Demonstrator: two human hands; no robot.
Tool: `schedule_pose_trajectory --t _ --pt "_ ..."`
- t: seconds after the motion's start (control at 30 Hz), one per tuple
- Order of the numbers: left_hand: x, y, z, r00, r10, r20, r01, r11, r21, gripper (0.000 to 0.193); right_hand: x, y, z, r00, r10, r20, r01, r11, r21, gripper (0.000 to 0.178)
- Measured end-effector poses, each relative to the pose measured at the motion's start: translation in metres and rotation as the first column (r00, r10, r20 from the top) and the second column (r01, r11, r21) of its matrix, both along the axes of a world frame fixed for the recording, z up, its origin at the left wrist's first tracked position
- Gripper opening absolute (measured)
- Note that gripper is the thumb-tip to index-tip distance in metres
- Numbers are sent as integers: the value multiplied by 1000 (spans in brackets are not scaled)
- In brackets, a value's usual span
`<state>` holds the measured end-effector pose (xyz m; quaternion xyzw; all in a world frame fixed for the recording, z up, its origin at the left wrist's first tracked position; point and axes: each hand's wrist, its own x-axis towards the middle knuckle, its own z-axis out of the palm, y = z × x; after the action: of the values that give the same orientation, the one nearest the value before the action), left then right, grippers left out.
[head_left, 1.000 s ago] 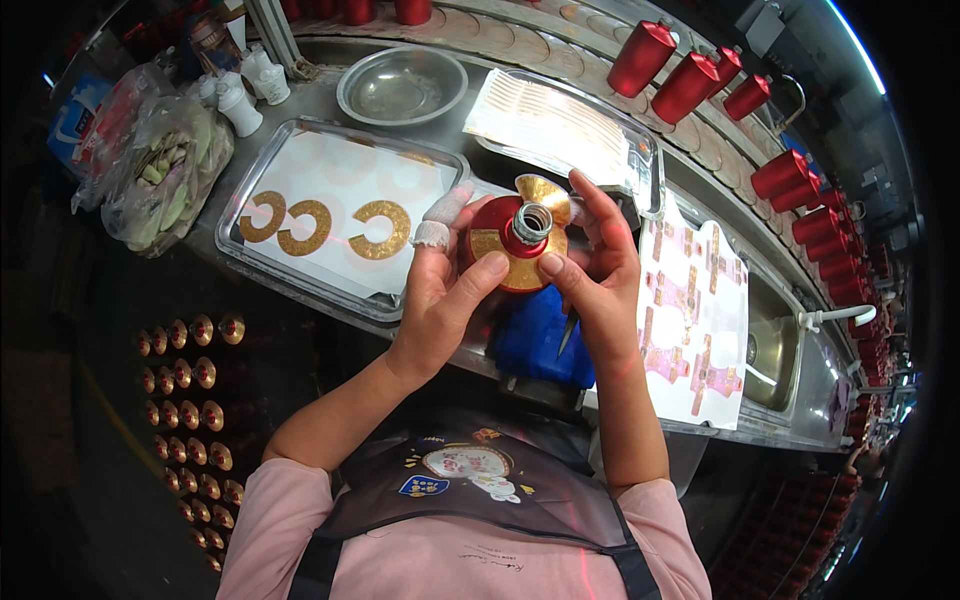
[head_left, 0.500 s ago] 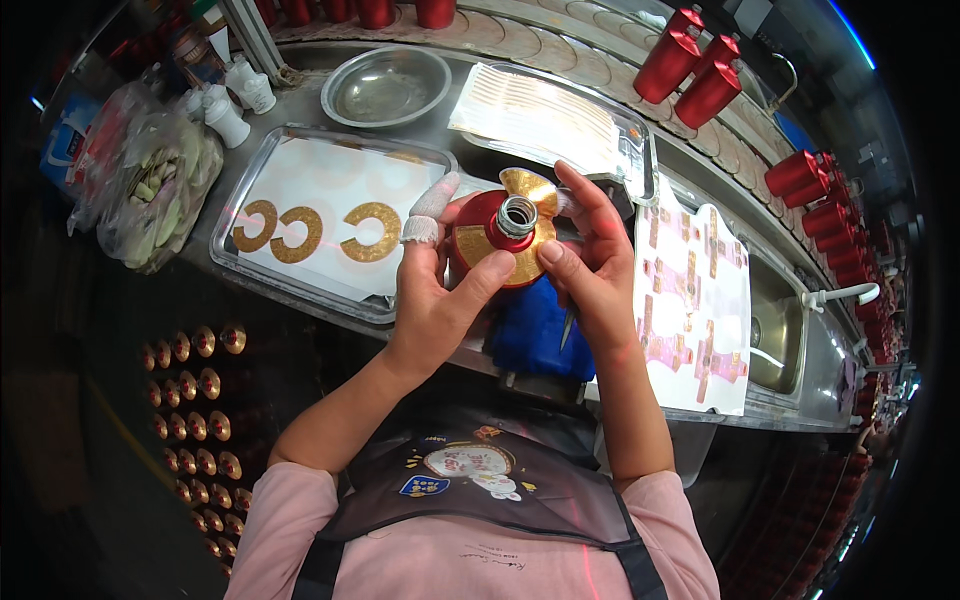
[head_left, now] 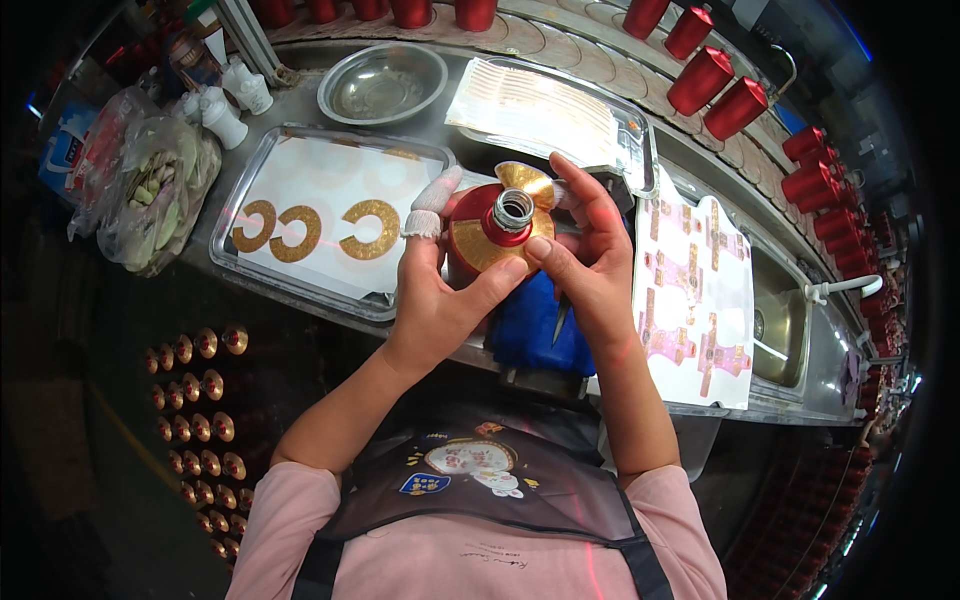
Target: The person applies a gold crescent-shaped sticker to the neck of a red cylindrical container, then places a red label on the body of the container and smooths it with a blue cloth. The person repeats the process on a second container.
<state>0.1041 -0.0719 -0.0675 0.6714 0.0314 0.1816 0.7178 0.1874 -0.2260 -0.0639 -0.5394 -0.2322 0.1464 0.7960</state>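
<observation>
Between my hands is a red bottle [head_left: 463, 231] with a bare metal screw neck. Around its shoulder lies a gold C-shaped decal [head_left: 478, 250]. One end of the decal stands up, curled, on the far side of the neck. My left hand [head_left: 436, 290] is closed around the bottle's left side, its thumb on the near shoulder. White fabric wraps one finger of that hand. My right hand [head_left: 590, 260] grips the right side, with its thumb tip on the gold near the neck. The undersides of the fingers are partly hidden.
On the left, a metal tray [head_left: 232, 215] holds a white sheet with several gold C-shaped decals. Behind are a metal bowl [head_left: 345, 97] and a tray of pale strips [head_left: 535, 105]. Decal sheets [head_left: 740, 300] lie right beside a sink [head_left: 785, 345]. Red bottles [head_left: 705, 80] line a conveyor.
Bottles on the conveyor have shifted to the right. My right thumb has moved slightly left and up over the decal, toward the neck. Both hands still hold the bottle.
</observation>
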Motion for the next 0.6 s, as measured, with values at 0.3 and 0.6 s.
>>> schedule_pose_trajectory --t 0.3,0.6 --pt "-24 3 -21 929 32 368 -236 820 522 102 -2 -2 -2 997 -27 73 29 999 -35 80" --pt "-13 19 -30 942 71 328 -212 884 417 68 -3 3 0 989 -23 149 41 992 -118 85"
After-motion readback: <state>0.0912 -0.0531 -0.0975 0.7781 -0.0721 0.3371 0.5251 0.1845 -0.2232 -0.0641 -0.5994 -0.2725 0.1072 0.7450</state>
